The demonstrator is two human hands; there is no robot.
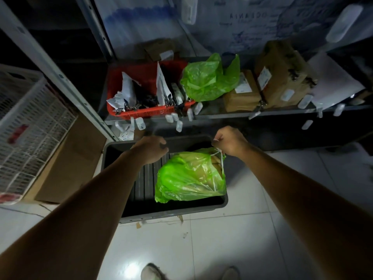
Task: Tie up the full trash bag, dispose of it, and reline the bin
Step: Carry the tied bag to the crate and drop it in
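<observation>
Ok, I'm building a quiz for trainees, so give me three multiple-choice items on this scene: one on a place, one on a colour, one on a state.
1. Where is the green bag tied with white string?
A on a chair
B inside the grey bin
C in a sink

2. What colour is the crate on the shelf?
A red
B blue
C yellow

3. What is the right hand doing?
A lying flat
B gripping the string
C holding scissors

Answers:
1 B, the bin's walls surround the bag.
2 A, its walls are plainly red.
3 B, its fingers curl round the string at the bag's top.
</observation>
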